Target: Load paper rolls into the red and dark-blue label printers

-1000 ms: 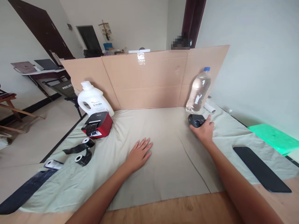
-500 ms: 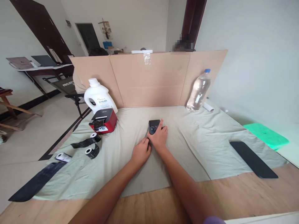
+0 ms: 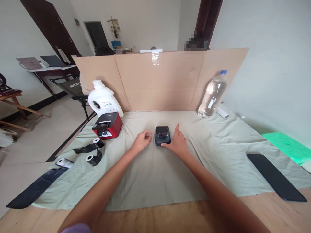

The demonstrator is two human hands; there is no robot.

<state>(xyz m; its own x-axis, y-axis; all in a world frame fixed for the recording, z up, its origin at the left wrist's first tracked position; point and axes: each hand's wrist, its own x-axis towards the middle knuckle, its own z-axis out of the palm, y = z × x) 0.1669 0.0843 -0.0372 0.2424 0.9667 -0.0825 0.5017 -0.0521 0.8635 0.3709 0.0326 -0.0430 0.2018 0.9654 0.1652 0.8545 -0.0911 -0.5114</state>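
Observation:
A small black device (image 3: 162, 135) lies flat on the pale green cloth (image 3: 155, 171) in the middle of the table. My right hand (image 3: 178, 144) rests beside its right edge, fingers stretched out, thumb touching its near corner. My left hand (image 3: 143, 140) sits just left of the device with its fingers loosely curled and nothing visible in them. Neither hand lifts the device.
A red and black label printer (image 3: 107, 125) and a white jug (image 3: 102, 101) stand at the left. Paper rolls in black wrap (image 3: 91, 153) lie nearer. A clear water bottle (image 3: 213, 94) stands back right before the cardboard screen (image 3: 157, 81). A black phone (image 3: 275, 176) lies right.
My right hand carried the black device from beside the bottle to the middle of the cloth, then let go and opened next to it. My left hand curled and shifted toward the device.

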